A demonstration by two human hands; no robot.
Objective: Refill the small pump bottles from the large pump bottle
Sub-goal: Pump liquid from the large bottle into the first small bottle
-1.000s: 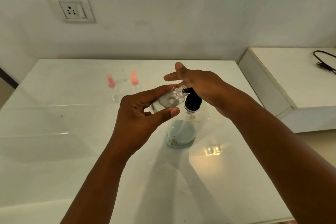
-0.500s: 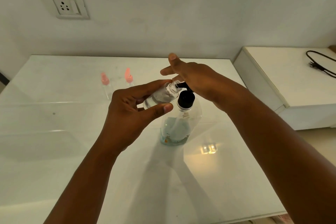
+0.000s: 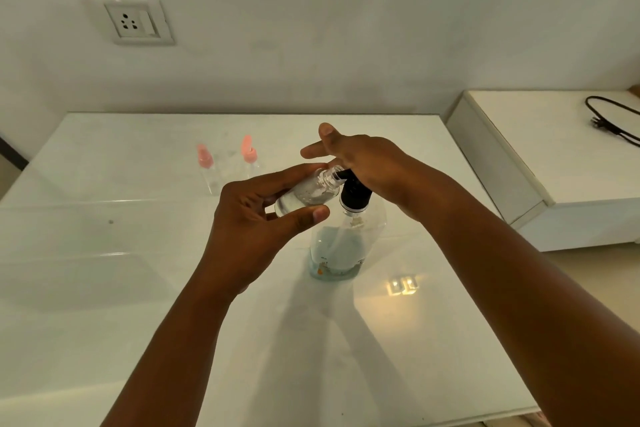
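Note:
A large clear pump bottle [image 3: 341, 246] with a black pump head [image 3: 355, 196] stands mid-table, partly filled with pale liquid. My left hand [image 3: 256, 229] is shut on a small clear uncapped bottle [image 3: 308, 194], held tilted with its open neck against the black spout. My right hand [image 3: 360, 163] lies flat on top of the pump head, fingers spread, covering its top. Two small clear bottles with pink pump caps stand further back: one [image 3: 207, 166] on the left, one [image 3: 250, 158] on the right.
The white glossy table [image 3: 104, 253] meets a wall with a socket [image 3: 133, 20]. A lower white cabinet [image 3: 554, 163] at the right carries a black cable [image 3: 613, 121]. The table's front edge runs close to my arms.
The hands keep the same hold on the small bottle and pump head. The view has shifted a little; the pump head sits about as low as before.

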